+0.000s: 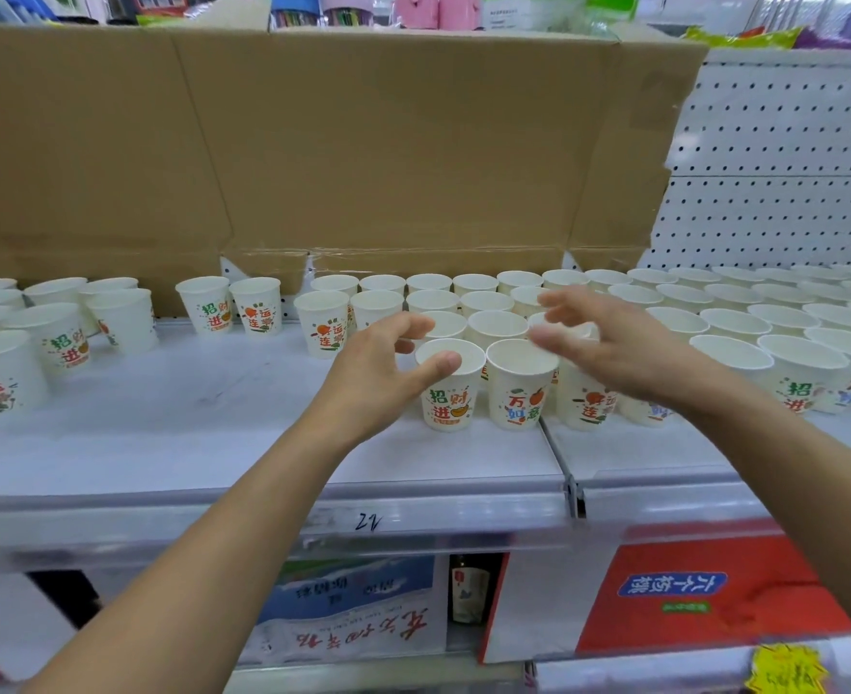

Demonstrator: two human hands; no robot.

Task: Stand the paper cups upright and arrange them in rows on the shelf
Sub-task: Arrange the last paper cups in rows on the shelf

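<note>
At the shelf (pixel 213 433) front, an upright paper cup (pixel 447 403) is being gripped near its rim by the thumb and curled fingers of the left hand (pixel 383 373). Over neighbouring cups the right hand (pixel 608 353) is being held spread, grasping nothing. Light, thin-walled and crushable, each cup is judged best taken gently under the rim. Well over forty rowed cups (pixel 734 323) are being counted; about eight loose cups (pixel 57 338) and a pair of cups (pixel 206 305) are standing leftward.

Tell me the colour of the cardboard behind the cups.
Plain brown cardboard; the head view shows it best.
</note>
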